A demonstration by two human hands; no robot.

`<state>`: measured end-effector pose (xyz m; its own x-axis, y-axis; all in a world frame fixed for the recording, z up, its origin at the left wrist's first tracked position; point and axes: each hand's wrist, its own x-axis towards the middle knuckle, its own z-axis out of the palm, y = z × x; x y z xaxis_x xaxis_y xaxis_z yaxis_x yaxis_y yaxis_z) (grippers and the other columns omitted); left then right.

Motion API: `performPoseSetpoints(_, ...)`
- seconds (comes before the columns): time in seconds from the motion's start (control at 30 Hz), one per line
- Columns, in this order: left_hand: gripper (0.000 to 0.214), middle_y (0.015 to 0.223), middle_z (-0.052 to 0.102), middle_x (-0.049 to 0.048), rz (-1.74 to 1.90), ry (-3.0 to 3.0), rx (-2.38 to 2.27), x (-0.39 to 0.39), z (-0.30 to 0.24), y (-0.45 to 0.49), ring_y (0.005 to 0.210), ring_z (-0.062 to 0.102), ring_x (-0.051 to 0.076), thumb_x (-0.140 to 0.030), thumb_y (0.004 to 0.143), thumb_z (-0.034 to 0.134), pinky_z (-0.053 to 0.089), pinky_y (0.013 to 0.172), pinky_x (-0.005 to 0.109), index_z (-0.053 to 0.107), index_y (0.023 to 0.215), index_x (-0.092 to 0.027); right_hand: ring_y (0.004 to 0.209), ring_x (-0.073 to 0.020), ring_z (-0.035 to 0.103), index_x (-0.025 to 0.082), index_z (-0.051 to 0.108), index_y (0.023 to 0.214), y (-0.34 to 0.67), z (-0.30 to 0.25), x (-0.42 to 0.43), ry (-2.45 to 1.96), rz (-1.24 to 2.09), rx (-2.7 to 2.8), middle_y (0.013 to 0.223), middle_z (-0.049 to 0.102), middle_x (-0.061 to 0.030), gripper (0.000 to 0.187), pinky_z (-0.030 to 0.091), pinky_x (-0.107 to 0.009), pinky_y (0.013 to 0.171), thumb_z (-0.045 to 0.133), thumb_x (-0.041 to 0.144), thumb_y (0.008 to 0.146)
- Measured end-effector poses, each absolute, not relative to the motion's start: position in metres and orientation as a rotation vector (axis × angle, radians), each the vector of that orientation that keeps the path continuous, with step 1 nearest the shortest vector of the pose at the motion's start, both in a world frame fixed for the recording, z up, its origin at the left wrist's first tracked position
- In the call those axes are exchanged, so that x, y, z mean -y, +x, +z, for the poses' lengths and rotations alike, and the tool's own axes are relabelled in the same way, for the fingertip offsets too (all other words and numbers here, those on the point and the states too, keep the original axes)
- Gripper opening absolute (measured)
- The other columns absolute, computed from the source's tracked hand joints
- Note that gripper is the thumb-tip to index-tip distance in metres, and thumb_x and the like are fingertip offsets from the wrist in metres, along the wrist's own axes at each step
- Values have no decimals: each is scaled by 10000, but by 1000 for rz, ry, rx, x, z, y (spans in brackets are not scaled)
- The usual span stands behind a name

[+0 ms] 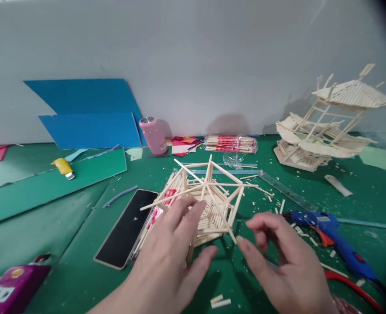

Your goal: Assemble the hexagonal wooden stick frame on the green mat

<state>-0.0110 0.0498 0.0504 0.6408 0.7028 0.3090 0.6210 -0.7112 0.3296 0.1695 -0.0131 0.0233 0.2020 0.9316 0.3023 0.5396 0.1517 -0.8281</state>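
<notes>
Left hand point(169, 244) spread over stick frame point(213, 213); right hand point(278, 261) open, thumb and fingers parted by a spoke tip point(232, 234); contact unclear. Frame's on green table point(81, 240), between phone point(127, 229) and glue gun point(323, 220). Probably light, stiff, brittle at joints: grip base rim point(210, 238), not spokes.

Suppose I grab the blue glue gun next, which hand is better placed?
Probably your right hand: the glue gun lies close by on its right, and it looks open. Your left hand is at the stick frame, farther away.
</notes>
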Motion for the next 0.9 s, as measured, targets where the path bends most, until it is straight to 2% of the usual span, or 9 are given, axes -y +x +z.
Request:
performPoseSetpoints(0.07,535,1234,475,158,735,2625,-1196,-43,39,-16,1127,485,285,-322,760,579,504,825,410,389,1235,-169,706,-157,490,240,525,1020,169,29,7,-1428,195,1736,796,516,-26,251,405,-283,602,576,201,777)
performPoseSetpoints(0.17,447,1148,547,144,838,2481,-1278,-34,24,-19,1032,562,263,-296,755,590,535,770,386,454,1160,-161,754,-174,474,243,596,993,166,39,-5,-1405,30,1964,844,551,-37,221,373,-310,622,576,187,780)
performPoseSetpoints(0.33,236,907,651,60,939,2226,-1210,-31,16,-11,815,634,179,-182,776,566,545,655,267,552,1012,-182,730,-165,435,205,634,823,162,48,-17,-1437,98,2125,775,552,-29,96,334,-311,623,541,188,804)
performPoseSetpoints(0.5,209,889,660,43,1010,2088,-1095,-34,17,-5,803,632,135,-95,803,508,509,715,201,594,967,-189,699,-148,410,191,620,773,163,48,-18,-1392,188,2151,741,533,-23,129,312,-289,595,508,151,823)
performPoseSetpoints(0.9,180,702,633,30,1027,2141,-1073,-38,23,-4,621,615,124,-87,795,452,500,577,182,601,818,-184,682,-140,401,159,604,674,159,46,-22,-1365,283,2100,699,515,-26,201,314,-273,579,473,137,826)
